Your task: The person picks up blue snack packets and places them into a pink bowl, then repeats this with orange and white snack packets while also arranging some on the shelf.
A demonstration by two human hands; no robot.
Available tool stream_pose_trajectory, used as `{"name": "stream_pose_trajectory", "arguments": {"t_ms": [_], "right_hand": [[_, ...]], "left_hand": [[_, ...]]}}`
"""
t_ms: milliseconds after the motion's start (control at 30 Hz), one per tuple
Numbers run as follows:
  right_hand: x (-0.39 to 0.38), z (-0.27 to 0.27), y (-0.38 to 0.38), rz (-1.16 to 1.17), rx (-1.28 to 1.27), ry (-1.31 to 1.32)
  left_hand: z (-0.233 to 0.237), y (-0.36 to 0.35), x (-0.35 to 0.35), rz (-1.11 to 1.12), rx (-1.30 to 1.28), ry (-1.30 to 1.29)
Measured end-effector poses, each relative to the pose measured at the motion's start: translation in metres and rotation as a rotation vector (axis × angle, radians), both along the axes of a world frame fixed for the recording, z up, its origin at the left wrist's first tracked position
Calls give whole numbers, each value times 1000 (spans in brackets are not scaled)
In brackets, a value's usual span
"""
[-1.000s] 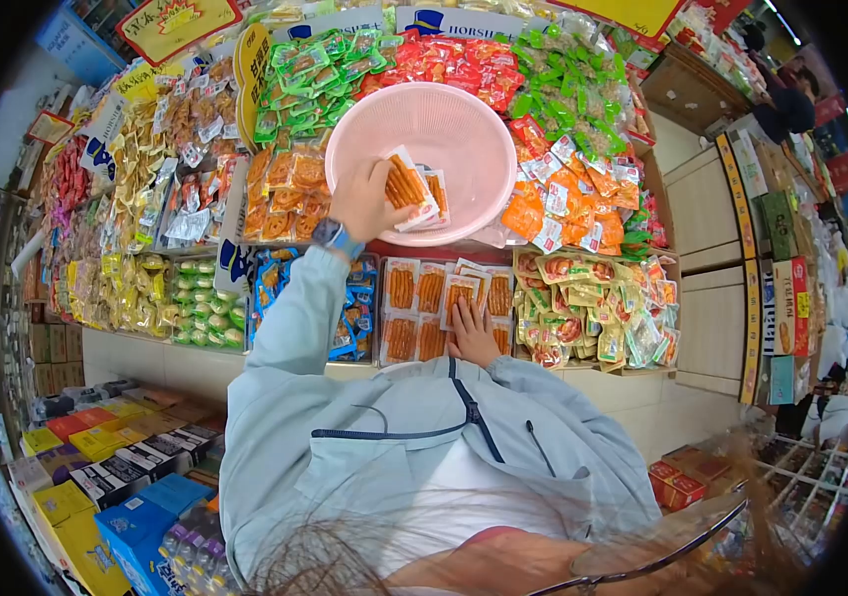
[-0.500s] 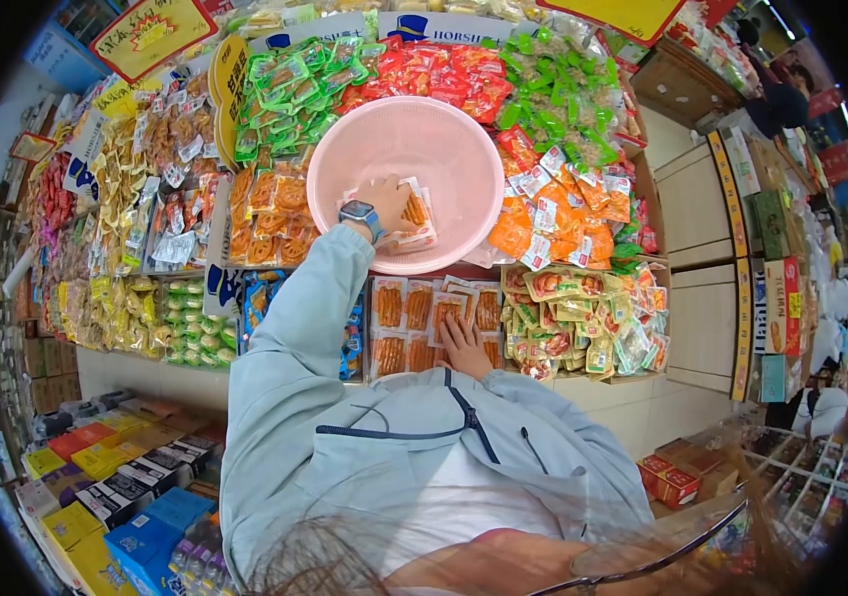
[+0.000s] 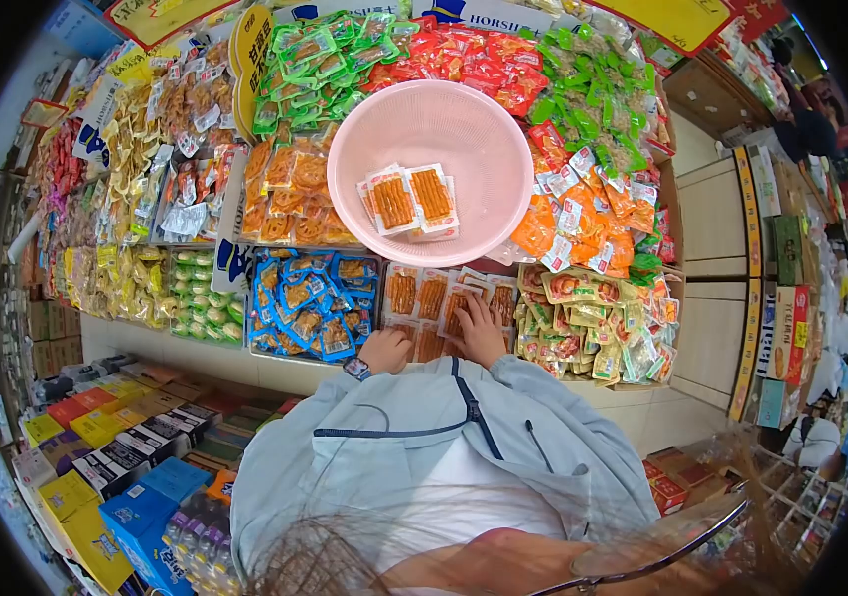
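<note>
My right hand [image 3: 481, 334] lies over clear packets of orange-brown snack sticks [image 3: 433, 295], fingers spread across the top ones. Beside it, at the near left corner of the same stack, my left hand [image 3: 386, 351] reaches in with loosely bent fingers, its tips down at the front-row packets; a watch is on this wrist. Just beyond the stack stands a pink plastic basket [image 3: 489, 139]. Several packets of snack sticks [image 3: 391, 201] lie flat and overlapping at its near left side.
Blue snack packets [image 3: 313, 303] fill the tray to the left, cream-coloured packets [image 3: 588, 323] the one to the right. Behind the basket are green packets [image 3: 320, 65], red packets [image 3: 464, 65] and green-topped bags [image 3: 588, 94]. Boxed goods [image 3: 151, 452] stand low at the left.
My left hand has left the basket and come back to the stack of snack sticks. Packets now lie released in the basket. My right hand stays on the stack; the view has shifted slightly.
</note>
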State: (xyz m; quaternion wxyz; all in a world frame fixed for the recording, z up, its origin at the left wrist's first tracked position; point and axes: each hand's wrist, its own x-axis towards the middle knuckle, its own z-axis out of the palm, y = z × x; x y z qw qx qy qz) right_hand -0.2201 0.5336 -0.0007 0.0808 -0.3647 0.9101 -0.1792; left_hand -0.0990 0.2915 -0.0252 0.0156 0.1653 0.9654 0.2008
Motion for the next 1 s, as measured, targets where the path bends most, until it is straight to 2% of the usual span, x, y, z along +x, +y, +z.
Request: {"name": "stream_pose_trajectory", "arguments": {"t_ms": [267,400,500,567,633,733,833,933,1000], "right_hand": [[-13,27,-3,47,-65,19],[-22,96,1,25,-464,122],[-54,147,-19,-104,-694,242],[-98,171,-49,-105,-633,319],[-138,178,-76,-73,-466,286],[-175,164,-103,19,14,186],[-175,165,-115,86,426,15],[-166,148,-106,45,-62,365],[-146,159,-92,-65,-384,350]], "left_hand": [[2,18,2,137,-29,194],[-5,17,6,170,-52,269],[2,13,13,132,-97,155],[-1,15,17,146,-114,93],[-7,16,21,165,-135,93],[6,18,22,201,-107,20],[5,19,21,199,-127,-8],[0,20,20,205,-151,36],[6,21,22,201,-165,44]]}}
